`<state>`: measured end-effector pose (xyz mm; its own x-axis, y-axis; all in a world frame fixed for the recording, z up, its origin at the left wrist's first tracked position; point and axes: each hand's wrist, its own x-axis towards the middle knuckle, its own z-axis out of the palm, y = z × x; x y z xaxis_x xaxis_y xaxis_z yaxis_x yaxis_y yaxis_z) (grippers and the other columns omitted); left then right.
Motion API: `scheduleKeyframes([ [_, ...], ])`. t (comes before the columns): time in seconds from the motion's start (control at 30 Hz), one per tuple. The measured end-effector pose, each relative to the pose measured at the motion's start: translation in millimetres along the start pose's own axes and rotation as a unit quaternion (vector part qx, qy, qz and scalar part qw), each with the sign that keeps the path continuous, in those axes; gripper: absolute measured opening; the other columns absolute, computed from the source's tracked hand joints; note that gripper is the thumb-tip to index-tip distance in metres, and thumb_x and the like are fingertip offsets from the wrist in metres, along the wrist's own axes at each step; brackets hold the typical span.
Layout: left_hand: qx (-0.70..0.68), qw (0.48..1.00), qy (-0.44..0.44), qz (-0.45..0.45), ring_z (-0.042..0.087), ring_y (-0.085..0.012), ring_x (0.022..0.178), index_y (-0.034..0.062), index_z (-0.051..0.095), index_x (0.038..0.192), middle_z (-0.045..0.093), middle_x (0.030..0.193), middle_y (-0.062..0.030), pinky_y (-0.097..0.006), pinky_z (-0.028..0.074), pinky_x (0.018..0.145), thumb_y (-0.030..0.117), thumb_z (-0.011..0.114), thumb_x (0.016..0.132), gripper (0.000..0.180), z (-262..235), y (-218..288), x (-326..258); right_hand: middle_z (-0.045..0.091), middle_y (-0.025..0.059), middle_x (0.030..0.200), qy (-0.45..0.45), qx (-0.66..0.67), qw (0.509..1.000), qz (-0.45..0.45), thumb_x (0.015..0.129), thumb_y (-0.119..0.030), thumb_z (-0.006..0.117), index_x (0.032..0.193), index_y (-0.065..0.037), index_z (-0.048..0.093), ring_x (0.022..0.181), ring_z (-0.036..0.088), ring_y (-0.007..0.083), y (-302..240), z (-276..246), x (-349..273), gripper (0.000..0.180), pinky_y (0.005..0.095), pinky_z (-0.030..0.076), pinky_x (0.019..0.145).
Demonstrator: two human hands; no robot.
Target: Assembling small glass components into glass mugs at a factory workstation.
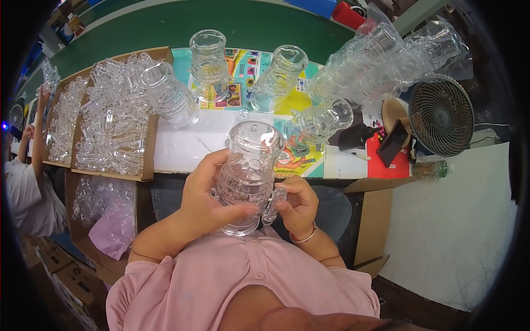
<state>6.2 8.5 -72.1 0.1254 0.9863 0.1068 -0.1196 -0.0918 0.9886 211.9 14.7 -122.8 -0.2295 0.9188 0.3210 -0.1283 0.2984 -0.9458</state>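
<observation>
Close to my chest, a clear plastic cup point(253, 165) with a moulded, ridged wall stands nearly upright in my grip. My left hand point(207, 190) wraps round its left side, the thumb lying across its lower front. Between the thumb and fingers of my right hand point(299, 207) is a small clear plastic piece point(272, 207), shaped like a handle. That piece lies against the cup's right side; whether it is joined to the wall I cannot tell. A similar clear cup point(326, 120) lies tilted on the table just beyond.
Cardboard trays point(148, 149) heaped with small clear pieces stand at the left. More clear cups point(208, 60) sit across the table, and bagged stacks of cups point(381, 58) lean at the back right. A fan point(440, 116) is at the right. Another person point(30, 193) works far left.
</observation>
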Motion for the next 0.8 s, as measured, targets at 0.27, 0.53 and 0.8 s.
scheduleKeyframes([
  [0.27, -0.295, 0.938, 0.028, -0.18, 0.052, -0.0253, 0.109, -0.0006, 0.028, 0.131, 0.049, 0.12, -0.0144, -0.039, 0.041, 0.095, 0.031, 0.085, 0.055, 0.1, -3, -16, -6, 0.053, 0.0076, 0.094, 0.026, -0.001, 0.999, 0.037, 0.08, -0.03, 0.067, 0.097, 0.002, 0.054, 0.083, 0.053, 0.0129, -4, 8, 12, 0.038, 0.0259, 0.042, 0.077],
  [0.53, 0.058, 0.987, -0.117, 0.093, 0.055, -0.0231, 0.103, -0.0001, 0.05, 0.119, 0.055, 0.115, -0.0125, -0.034, 0.042, 0.09, 0.029, 0.083, 0.057, 0.077, -31, -15, -14, 0.037, 0.0179, 0.132, -0.206, 0.038, 0.952, 0.223, 0.088, -0.03, 0.053, 0.12, -0.003, 0.041, 0.119, 0.04, 0.0281, -69, 39, 69, 0.044, 0.0402, 0.035, 0.097],
  [0.8, 0.225, 0.861, -0.289, 0.354, 0.057, -0.0309, 0.098, 0.0126, 0.049, 0.125, 0.054, 0.115, -0.0136, -0.037, 0.048, 0.079, 0.031, 0.065, 0.076, 0.054, -16, 31, -51, 0.043, 0.0262, 0.122, -0.372, 0.219, 0.884, -0.181, 0.088, -0.018, 0.051, 0.117, -0.008, 0.046, 0.117, 0.04, 0.044, -40, 39, -1, 0.03, 0.0539, 0.036, 0.095],
])
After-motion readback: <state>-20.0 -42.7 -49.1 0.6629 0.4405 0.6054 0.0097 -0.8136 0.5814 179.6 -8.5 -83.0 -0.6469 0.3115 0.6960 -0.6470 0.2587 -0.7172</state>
